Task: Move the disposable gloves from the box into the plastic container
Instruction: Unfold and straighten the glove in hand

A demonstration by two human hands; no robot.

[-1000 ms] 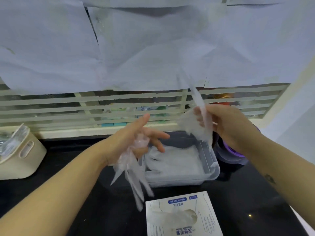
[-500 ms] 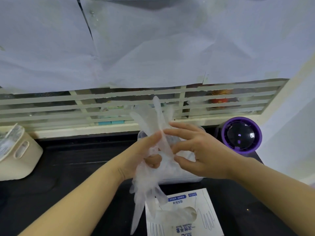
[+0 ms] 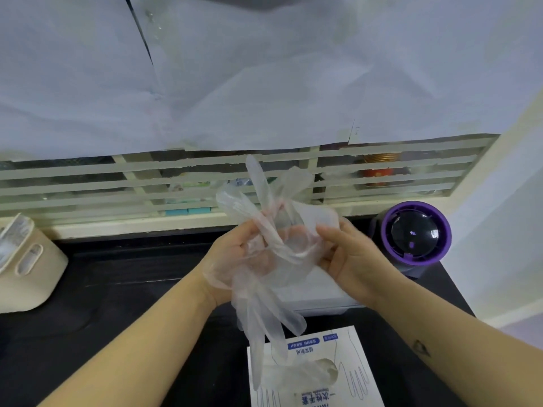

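Head view: thin, crinkly, translucent gloves (image 3: 262, 306)

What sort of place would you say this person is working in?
Probably a home kitchen or utility counter: a dark countertop below a paper-covered slatted window, a gold-lidded jar behind the slats, and a beige storage caddy at the left.
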